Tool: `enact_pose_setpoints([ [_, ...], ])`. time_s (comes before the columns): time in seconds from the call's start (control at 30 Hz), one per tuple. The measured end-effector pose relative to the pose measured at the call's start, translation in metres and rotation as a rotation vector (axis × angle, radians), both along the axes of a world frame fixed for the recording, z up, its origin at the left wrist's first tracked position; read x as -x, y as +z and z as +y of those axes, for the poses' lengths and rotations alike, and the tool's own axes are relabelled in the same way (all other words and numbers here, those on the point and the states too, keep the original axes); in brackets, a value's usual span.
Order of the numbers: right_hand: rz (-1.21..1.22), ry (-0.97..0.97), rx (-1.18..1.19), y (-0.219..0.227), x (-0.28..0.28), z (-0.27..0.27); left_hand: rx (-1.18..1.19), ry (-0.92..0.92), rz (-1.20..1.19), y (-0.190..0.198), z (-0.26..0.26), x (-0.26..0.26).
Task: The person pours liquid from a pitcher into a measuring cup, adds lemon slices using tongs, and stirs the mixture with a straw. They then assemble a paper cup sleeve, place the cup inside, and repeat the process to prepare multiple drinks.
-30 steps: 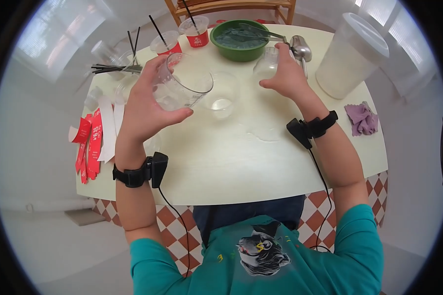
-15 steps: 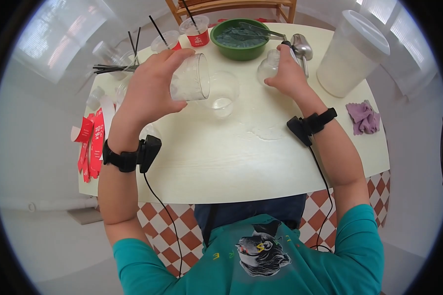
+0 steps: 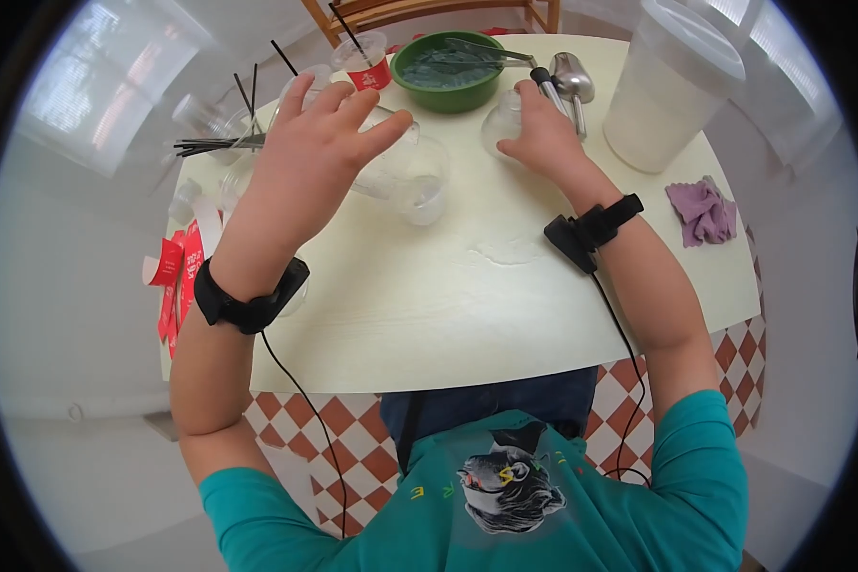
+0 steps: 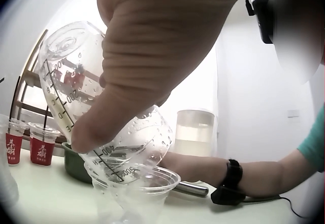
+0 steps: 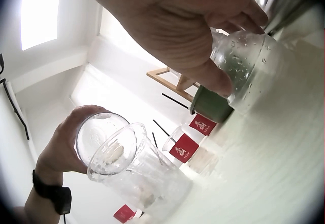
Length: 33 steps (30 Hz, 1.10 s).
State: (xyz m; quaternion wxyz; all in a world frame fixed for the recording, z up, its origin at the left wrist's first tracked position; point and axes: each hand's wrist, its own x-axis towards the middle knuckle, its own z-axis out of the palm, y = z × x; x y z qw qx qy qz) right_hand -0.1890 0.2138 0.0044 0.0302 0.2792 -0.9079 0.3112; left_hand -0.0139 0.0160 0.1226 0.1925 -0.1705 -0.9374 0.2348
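My left hand (image 3: 315, 162) grips a clear measuring cup (image 4: 61, 94) with dark printed scale marks and droplets on its wall. It is tipped far over, its base up and its mouth down at the rim of a clear plastic cup (image 4: 157, 196). That plastic cup stands upright on the table (image 3: 429, 324). My right hand (image 3: 548, 138) holds a small clear rounded container (image 5: 244, 69), wet with droplets, with thumb and fingers on either side. The container rests on the table to the right of the plastic cup.
Behind stand a green bowl (image 3: 448, 95) with tongs (image 3: 491, 54), and a red-banded cup (image 3: 367, 71). A metal scoop (image 3: 572, 81), a tall lidded pitcher (image 3: 672, 95) and a purple cloth (image 3: 702, 212) are at right. Black straws (image 3: 210, 146) and red sleeves (image 3: 167, 272) lie left.
My left hand has brought the measuring cup over the plastic cup and rolled it from mouth-sideways to mouth-down. The right hand stays on the small container, nearly still.
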Motion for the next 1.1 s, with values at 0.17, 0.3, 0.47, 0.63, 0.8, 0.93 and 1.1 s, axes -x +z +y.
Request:
enact_pose_setpoints([
  [0.17,0.068,0.012,0.026,-0.008,0.003,-0.001,0.172,-0.12,0.11,0.001,0.019,-0.003],
  [0.3,0.162,0.022,0.055,-0.009,0.002,-0.001,0.326,-0.114,0.089,0.002,0.029,-0.003],
  [0.47,0.188,0.023,0.044,-0.006,-0.001,-0.001,0.396,-0.142,0.173,0.005,0.029,-0.001],
  [0.63,0.061,-0.017,-0.005,0.01,-0.011,-0.002,0.299,-0.211,0.161,0.001,0.028,-0.002],
  [0.8,0.045,0.009,0.01,0.007,-0.007,-0.003,0.245,-0.234,0.234,0.004,0.02,0.0],
  [0.93,0.074,0.018,0.037,0.008,-0.011,-0.003,0.226,-0.151,0.216,0.003,0.019,-0.004],
  [1.1,0.065,0.023,0.047,0.003,-0.007,-0.003,0.154,-0.126,0.27,0.005,0.022,-0.015],
])
